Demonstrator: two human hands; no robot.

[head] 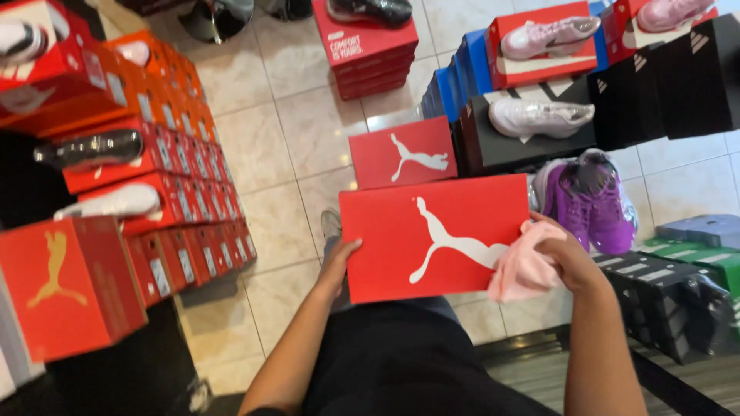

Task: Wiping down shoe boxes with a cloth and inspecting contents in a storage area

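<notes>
I hold a flat red shoe box [432, 235] with a white leaping-animal mark on its lid, level in front of my waist. My left hand [339, 262] grips the box's left edge, thumb on top. At the box's right end my right hand [566, 254] presses a crumpled pink cloth [524, 270] against the lid. Both forearms reach up from the bottom of the view. My dark clothing fills the lower middle.
A second red box [401, 152] lies on the beige tile floor [262, 146] just beyond. Stacked orange-red boxes [154, 154] with shoes on top line the left. Black [655, 85], blue and red boxes with pale shoes, and purple shoes [590, 204], crowd the right. Green and black boxes [686, 285] sit lower right.
</notes>
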